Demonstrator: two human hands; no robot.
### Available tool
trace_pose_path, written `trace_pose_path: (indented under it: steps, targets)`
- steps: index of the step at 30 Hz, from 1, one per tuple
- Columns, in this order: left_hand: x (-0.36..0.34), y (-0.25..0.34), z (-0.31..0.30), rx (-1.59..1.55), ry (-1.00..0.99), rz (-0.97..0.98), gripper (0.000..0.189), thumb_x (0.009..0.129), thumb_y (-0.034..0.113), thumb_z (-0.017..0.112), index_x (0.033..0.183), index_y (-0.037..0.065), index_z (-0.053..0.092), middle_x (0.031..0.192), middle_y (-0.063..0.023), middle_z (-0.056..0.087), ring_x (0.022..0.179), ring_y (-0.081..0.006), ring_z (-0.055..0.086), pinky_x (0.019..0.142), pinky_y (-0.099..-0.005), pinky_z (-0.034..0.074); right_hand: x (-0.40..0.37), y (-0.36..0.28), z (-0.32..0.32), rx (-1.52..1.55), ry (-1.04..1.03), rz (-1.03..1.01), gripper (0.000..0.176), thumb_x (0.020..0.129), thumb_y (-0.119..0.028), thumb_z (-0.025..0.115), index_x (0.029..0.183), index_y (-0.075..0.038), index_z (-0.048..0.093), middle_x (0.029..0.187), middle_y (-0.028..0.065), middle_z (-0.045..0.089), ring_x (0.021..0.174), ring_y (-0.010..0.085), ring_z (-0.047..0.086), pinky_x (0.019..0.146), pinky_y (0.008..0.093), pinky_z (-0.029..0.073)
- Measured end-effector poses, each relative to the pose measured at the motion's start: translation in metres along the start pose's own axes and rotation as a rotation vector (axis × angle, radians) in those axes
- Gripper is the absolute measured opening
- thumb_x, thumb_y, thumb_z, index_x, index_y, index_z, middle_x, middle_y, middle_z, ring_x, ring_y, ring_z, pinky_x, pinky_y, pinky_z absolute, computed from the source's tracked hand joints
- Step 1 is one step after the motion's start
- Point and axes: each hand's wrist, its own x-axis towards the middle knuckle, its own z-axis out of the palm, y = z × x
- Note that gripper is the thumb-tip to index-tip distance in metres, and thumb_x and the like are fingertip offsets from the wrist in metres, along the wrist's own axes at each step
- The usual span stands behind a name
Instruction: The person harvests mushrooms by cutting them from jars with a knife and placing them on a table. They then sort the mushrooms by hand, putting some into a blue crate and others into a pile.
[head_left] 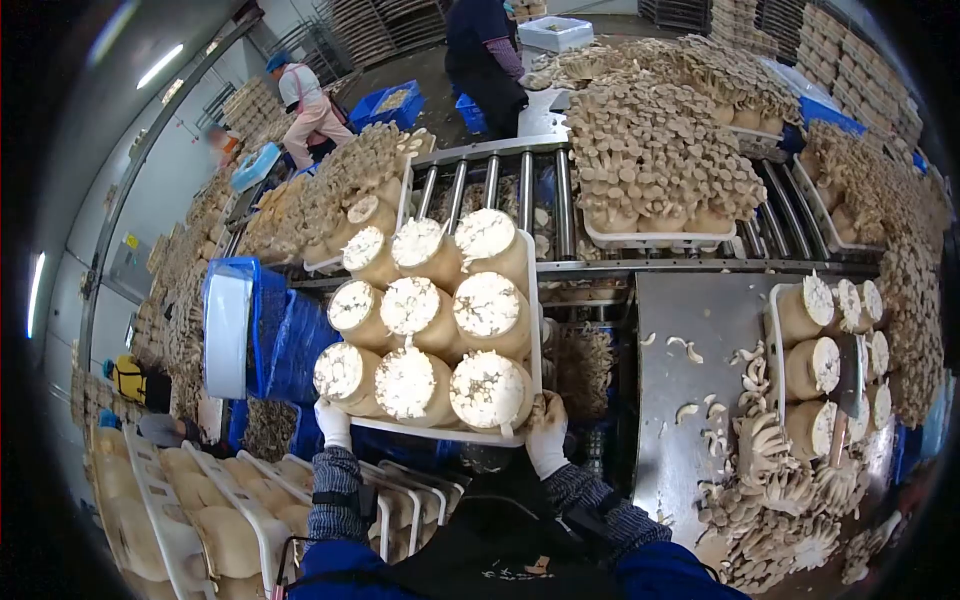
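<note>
A white plastic tray full of mushroom-growing bottles is in front of me. The bottle tops show white, cut stem stubs. My left hand, in a white glove, grips the tray's near left corner. At the near right corner my right hand has its gloved fingers wrapped round the rim, the fingertips stained brown. Both hands' undersides are hidden. The tray's far side is close to the roller conveyor.
On the right, a steel table carries mushroom pieces, cut mushroom clusters, another bottle tray and a knife. Blue crates stand left; trays of bottles lean below. An uncut mushroom tray and co-workers are beyond.
</note>
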Motion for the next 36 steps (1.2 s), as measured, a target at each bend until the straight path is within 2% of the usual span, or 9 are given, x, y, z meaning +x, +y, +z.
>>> trace_pose_path:
  steps: [10, 15, 18, 25, 26, 29, 30, 32, 36]
  targets:
    - [0.076, 0.067, 0.104, -0.423, -0.158, 0.002, 0.02, 0.089, 0.003, 0.06, 0.105, -0.005, 0.068, 0.096, -0.0094, 0.072, 0.082, -0.0131, 0.062, 0.074, -0.0289, 0.051, 0.116, -0.02, 0.027, 0.11, 0.084, -0.025, 0.012, 0.102, -0.009, 0.053, 0.1, 0.001, 0.058, 0.085, 0.0001, 0.057, 0.076, 0.0053, 0.048, 0.067, 0.0216, 0.043]
    - [0.143, 0.151, 0.158, -0.328, -0.233, -0.068, 0.025, 0.084, 0.003, 0.053, 0.1, -0.011, 0.067, 0.083, -0.0102, 0.068, 0.069, -0.0149, 0.057, 0.061, -0.0317, 0.046, 0.235, -0.089, 0.041, 0.062, -0.015, 0.235, 0.025, 0.1, -0.017, 0.054, 0.088, 0.003, 0.062, 0.079, 0.0075, 0.061, 0.074, 0.0163, 0.056, 0.066, 0.0333, 0.046]
    - [0.184, 0.132, 0.211, -0.305, -0.252, -0.194, 0.025, 0.086, 0.008, 0.055, 0.099, -0.009, 0.067, 0.083, -0.0126, 0.068, 0.069, -0.0187, 0.059, 0.064, -0.0329, 0.048, 0.308, -0.027, 0.068, -0.198, 0.076, -0.069, 0.023, 0.096, -0.017, 0.059, 0.089, 0.005, 0.062, 0.079, 0.0198, 0.062, 0.071, 0.0306, 0.06, 0.067, 0.0412, 0.048]
    - [0.226, 0.144, 0.3, -0.442, -0.315, 0.001, 0.035, 0.094, 0.012, 0.055, 0.125, -0.004, 0.057, 0.101, -0.0108, 0.064, 0.087, -0.0177, 0.06, 0.071, -0.0284, 0.052, 0.403, -0.02, 0.108, 0.053, -0.181, 0.226, 0.034, 0.096, -0.016, 0.06, 0.119, 0.009, 0.057, 0.091, 0.0168, 0.065, 0.076, 0.0223, 0.06, 0.068, 0.0352, 0.049]
    - [0.221, 0.154, 0.307, -0.522, -0.348, -0.195, 0.036, 0.093, 0.011, 0.056, 0.127, -0.002, 0.056, 0.107, -0.0113, 0.063, 0.091, -0.0178, 0.06, 0.073, -0.0287, 0.053, 0.4, -0.053, 0.102, -0.101, -0.26, 0.253, 0.039, 0.094, -0.012, 0.06, 0.126, 0.009, 0.055, 0.098, 0.0187, 0.065, 0.084, 0.0203, 0.059, 0.074, 0.0318, 0.049]
    - [0.204, 0.088, 0.352, -0.37, -0.488, 0.304, 0.042, 0.093, 0.012, 0.061, 0.133, 0.007, 0.051, 0.119, -0.01, 0.06, 0.099, -0.0215, 0.061, 0.079, -0.0363, 0.057, 0.386, 0.004, 0.106, 0.134, -0.212, 0.189, 0.036, 0.092, -0.009, 0.06, 0.124, 0.008, 0.056, 0.102, 0.0197, 0.064, 0.089, 0.0219, 0.059, 0.078, 0.0317, 0.05]
    - [0.183, 0.116, 0.358, -0.73, -0.51, -0.386, 0.043, 0.095, 0.015, 0.061, 0.135, 0.003, 0.05, 0.124, -0.0106, 0.06, 0.107, -0.0255, 0.062, 0.087, -0.0378, 0.055, 0.36, -0.003, 0.096, 0.137, -0.212, 0.094, 0.036, 0.091, -0.009, 0.06, 0.123, 0.007, 0.057, 0.103, 0.0202, 0.064, 0.091, 0.0241, 0.06, 0.08, 0.0332, 0.05]
    - [0.131, 0.162, 0.36, -0.384, -0.43, 0.007, 0.047, 0.095, 0.017, 0.062, 0.137, 0.0, 0.05, 0.131, -0.0143, 0.059, 0.116, -0.032, 0.059, 0.1, -0.0394, 0.048, 0.311, 0.081, 0.074, -0.236, -0.325, -0.094, 0.043, 0.095, -0.017, 0.058, 0.129, 0.009, 0.055, 0.122, 0.0219, 0.065, 0.113, 0.0251, 0.059, 0.1, 0.035, 0.045]
    - [0.045, 0.261, 0.334, 0.193, -0.624, 0.371, 0.044, 0.093, 0.013, 0.061, 0.135, 0.002, 0.054, 0.133, -0.0215, 0.057, 0.125, -0.0358, 0.052, 0.11, -0.0405, 0.038, 0.175, 0.11, -0.012, -0.211, -0.035, 0.041, 0.029, 0.096, -0.015, 0.057, 0.115, 0.007, 0.062, 0.101, 0.021, 0.068, 0.092, 0.0271, 0.066, 0.083, 0.0367, 0.053]
